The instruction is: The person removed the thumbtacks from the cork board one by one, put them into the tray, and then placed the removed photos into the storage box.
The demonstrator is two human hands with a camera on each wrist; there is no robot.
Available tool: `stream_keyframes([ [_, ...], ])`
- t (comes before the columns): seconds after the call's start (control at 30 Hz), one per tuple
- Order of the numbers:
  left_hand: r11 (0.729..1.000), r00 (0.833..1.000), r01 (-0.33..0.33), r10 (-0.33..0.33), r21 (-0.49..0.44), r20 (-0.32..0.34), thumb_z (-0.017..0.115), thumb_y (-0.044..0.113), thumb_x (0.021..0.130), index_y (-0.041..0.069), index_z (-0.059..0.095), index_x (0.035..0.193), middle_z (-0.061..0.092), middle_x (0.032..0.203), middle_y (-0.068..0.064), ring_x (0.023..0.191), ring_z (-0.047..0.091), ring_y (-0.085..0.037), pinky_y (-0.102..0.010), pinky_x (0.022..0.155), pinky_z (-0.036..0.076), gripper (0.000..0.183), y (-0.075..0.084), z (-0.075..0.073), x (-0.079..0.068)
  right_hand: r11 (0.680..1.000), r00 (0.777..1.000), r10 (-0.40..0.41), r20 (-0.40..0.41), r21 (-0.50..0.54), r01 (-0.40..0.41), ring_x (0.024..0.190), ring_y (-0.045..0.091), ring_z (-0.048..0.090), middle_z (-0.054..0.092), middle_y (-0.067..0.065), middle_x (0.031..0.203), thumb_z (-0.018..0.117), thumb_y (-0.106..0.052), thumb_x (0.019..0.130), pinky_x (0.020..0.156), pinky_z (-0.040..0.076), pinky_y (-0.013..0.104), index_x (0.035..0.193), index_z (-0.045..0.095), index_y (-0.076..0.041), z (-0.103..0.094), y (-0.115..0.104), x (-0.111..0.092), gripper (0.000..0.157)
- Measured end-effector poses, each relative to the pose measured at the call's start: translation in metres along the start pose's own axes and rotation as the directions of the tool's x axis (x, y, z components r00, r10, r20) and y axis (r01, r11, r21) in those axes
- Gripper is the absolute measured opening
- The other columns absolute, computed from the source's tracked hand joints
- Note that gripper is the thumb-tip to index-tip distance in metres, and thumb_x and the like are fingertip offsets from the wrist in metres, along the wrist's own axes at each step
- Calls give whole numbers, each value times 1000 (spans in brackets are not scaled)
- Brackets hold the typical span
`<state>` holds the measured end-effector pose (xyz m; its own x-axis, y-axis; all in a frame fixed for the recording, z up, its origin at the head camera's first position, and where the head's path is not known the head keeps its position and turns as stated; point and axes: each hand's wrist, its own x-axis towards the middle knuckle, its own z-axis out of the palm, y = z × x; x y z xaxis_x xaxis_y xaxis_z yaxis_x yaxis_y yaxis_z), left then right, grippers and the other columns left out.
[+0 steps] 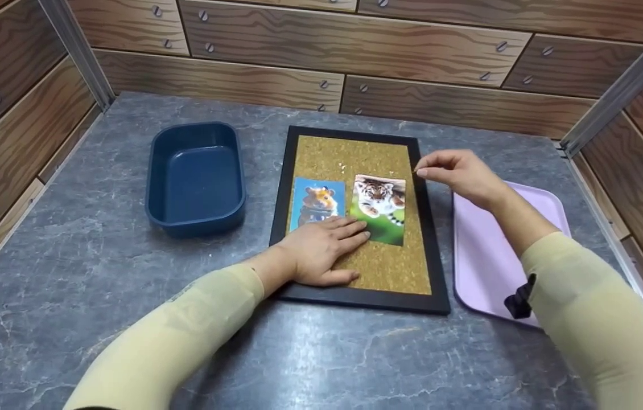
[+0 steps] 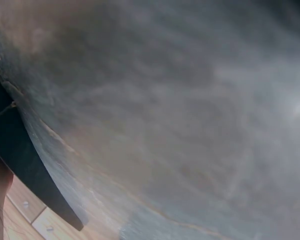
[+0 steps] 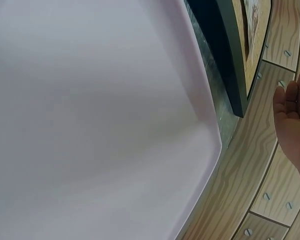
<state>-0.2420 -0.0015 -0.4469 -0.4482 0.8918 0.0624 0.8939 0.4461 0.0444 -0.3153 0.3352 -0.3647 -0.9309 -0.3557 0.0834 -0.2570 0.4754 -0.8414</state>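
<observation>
A cork board (image 1: 392,273) in a black frame lies on the table, bearing two photos. The left photo, a hamster on blue (image 1: 304,191), is partly covered by my left hand (image 1: 321,250), which lies flat with fingers spread. Its fingertips reach the left edge of the tiger photo (image 1: 378,213). Small clear bits like push pins (image 1: 342,168) show above the photos. My right hand (image 1: 464,173) hovers by the frame's right edge, thumb and forefinger pinching a tiny thin object too small to identify. In the right wrist view, the right hand (image 3: 295,117) shows at the edge.
A deep blue bin (image 1: 196,182) stands left of the board. To the right, a lilac tray (image 1: 483,256) lies partly beneath my right forearm. Wood-patterned panels (image 1: 355,45) wall in the grey marbled table (image 1: 321,359) at back and sides.
</observation>
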Motion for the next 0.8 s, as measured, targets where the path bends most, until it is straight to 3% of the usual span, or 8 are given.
stream_keyframes([
  [0.8,1000,1000,2,-2,-8,-4,41,62,108,9,32,168,29,173,-13,160,25,-28,-37,130,19,81,0,1,0,999,999,6,-50,37,-4,96,8,64,74,-6,103,72,-12,103,81,52,20,116,73,9,-31,20,-33,25],
])
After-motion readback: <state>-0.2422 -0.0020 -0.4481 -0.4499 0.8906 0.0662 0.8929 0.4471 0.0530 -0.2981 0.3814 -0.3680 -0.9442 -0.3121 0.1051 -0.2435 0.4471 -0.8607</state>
